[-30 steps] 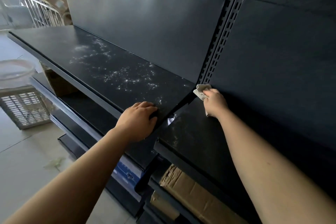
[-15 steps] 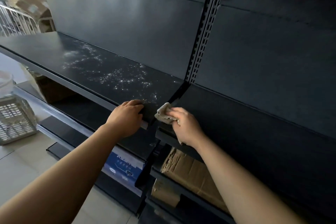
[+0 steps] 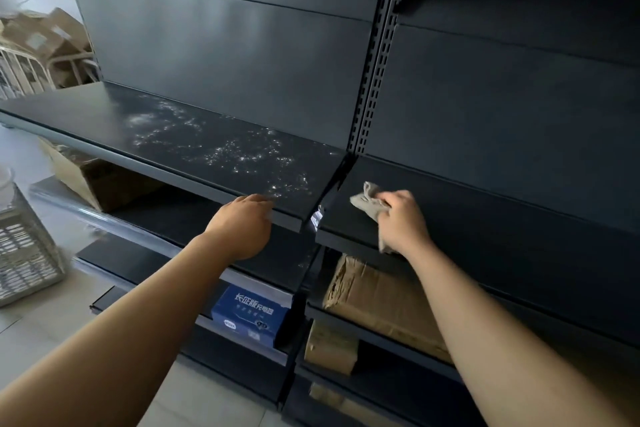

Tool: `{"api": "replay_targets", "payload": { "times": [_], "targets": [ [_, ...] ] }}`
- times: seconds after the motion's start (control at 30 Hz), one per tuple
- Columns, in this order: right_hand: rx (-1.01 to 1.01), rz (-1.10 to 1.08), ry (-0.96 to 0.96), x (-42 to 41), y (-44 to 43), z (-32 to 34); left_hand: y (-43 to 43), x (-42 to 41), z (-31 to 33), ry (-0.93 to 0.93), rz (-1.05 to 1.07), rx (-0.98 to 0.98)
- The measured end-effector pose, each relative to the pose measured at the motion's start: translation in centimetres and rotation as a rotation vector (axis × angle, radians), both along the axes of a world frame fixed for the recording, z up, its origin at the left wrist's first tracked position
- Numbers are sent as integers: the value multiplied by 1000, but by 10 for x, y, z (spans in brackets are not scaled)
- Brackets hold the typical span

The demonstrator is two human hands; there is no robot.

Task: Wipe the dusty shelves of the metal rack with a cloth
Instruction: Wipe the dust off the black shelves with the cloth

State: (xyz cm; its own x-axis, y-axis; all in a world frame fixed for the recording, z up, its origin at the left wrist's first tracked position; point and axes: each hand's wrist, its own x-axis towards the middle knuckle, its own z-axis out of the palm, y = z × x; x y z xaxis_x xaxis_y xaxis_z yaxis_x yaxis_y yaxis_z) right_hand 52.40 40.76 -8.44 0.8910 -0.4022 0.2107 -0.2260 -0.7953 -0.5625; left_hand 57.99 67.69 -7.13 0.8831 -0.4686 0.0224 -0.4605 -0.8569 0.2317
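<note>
Wiping now: right hand presses a bunched cloth on the right shelf, just right of the slotted upright, near the front corner.
Right fingers: curled round the cloth, gripping it.
Left hand: rests on the front lip of the left shelf, left of the upright; fingers relaxed, holding nothing.
Done: the right shelf looks dark and dust-free, likely wiped.
Left: white dust still speckles the left shelf; the lower shelves cannot be judged.
</note>
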Motion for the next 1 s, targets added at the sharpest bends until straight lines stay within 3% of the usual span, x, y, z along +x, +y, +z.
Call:
{"api": "replay_targets", "payload": {
  "times": [0.1,0.3,0.43,0.7,1.0],
  "targets": [
    [-90,-49,80,-12,0,-21,3,-3,0,-9,-17,2],
    [-166,218,-49,0,83,-36,5,-1,-4,6,-39,46],
    [-155,260,-4,-11,64,-33,-4,2,-1,12,-47,49],
    [-318,-258,65,-48,-61,-33,-31,20,-5,27,-81,40],
    [-219,-250,181,51,-91,-30,-34,66,-19,65,26,29]
  ]
}}
